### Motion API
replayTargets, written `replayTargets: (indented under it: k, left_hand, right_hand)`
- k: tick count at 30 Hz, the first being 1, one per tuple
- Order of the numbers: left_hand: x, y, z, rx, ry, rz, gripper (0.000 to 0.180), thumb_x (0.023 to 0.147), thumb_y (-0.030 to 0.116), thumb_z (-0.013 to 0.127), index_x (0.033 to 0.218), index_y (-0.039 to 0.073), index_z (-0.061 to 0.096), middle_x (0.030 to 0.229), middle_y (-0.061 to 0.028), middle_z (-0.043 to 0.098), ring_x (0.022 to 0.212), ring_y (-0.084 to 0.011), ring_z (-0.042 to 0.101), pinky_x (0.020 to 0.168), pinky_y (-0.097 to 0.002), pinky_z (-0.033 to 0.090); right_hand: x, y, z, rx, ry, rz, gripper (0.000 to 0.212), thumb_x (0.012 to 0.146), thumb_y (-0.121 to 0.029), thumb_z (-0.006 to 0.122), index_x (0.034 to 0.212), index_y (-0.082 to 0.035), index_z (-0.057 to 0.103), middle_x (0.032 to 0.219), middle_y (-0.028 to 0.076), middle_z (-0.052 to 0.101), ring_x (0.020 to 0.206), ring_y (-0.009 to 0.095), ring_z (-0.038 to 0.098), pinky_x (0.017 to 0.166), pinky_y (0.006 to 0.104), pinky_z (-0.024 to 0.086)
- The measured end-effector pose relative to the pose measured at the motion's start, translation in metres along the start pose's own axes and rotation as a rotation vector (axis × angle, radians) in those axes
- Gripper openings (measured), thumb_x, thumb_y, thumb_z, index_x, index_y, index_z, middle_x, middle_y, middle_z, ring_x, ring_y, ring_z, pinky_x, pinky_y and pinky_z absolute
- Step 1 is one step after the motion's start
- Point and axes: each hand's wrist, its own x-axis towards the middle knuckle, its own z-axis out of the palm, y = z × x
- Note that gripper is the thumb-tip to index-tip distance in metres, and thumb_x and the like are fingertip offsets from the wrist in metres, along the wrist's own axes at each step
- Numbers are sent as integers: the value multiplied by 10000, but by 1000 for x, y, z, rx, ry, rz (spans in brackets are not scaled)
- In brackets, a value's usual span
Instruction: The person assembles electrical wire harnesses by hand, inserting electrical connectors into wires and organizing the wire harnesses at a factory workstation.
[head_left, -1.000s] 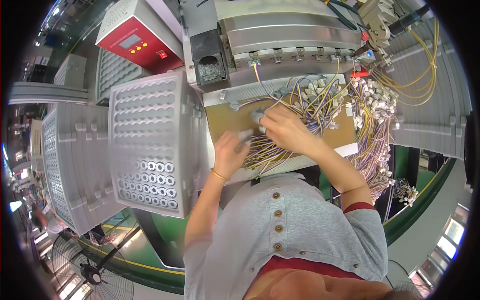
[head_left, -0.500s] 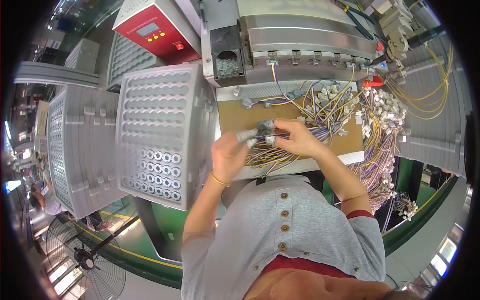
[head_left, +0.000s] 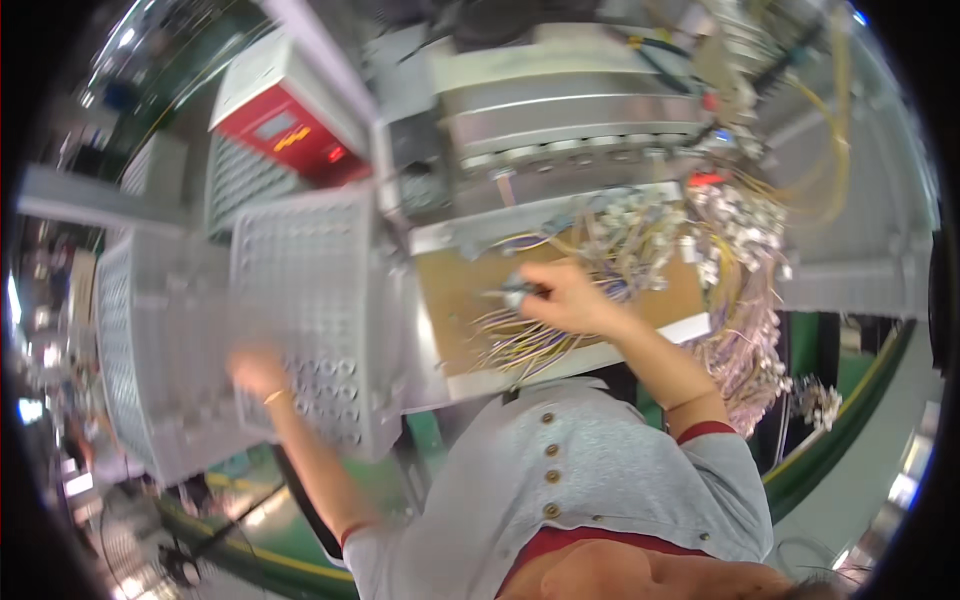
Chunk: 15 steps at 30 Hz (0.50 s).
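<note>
My right hand (head_left: 572,298) is closed around grey connector ends (head_left: 516,290) of a wire harness, above the brown board (head_left: 448,325). Purple and yellow wires (head_left: 530,342) fan out below its fingers. My left hand (head_left: 258,370) is over at the left, at the edge of the grey tray (head_left: 300,262); motion smears its fingers, so whether it holds anything does not show. Round metal-looking rings (head_left: 335,390) sit in rows in the tray's near part.
Wires with white connectors (head_left: 640,225) heap on the board's right side and hang off its edge (head_left: 745,345). A metal fixture (head_left: 580,120) stands behind the board. A red and white control box (head_left: 290,125) is at the back left, pliers (head_left: 660,60) at the back right.
My left hand has left the connectors and swung left to the tray. My right hand still grips the harness. The whole view has shifted and blurred.
</note>
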Motion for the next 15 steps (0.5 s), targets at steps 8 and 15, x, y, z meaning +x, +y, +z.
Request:
replayTargets:
  k: [8, 15]
  left_hand:
    - [-11, -39, 32, -841, 331, -157, 355, 768, 284, 555, 1035, 51, 573, 859, -132, 623, 785, -293, 594, 651, -402, 461]
    - [-125, 53, -149, -2478, -374, 210, 239, 792, 48, 536, 1021, -10, 565, 921, -74, 586, 694, -111, 559, 572, -221, 476]
  right_hand:
    - [-1, -8, -1, -6, 15, -59, 168, 729, -137, 574, 693, -5, 477, 512, 112, 444, 446, 205, 447, 451, 326, 353]
    - [-2, -14, 0, -12, 79, -112, 67, 743, -65, 571, 772, -7, 554, 548, 78, 492, 461, 111, 437, 442, 259, 370]
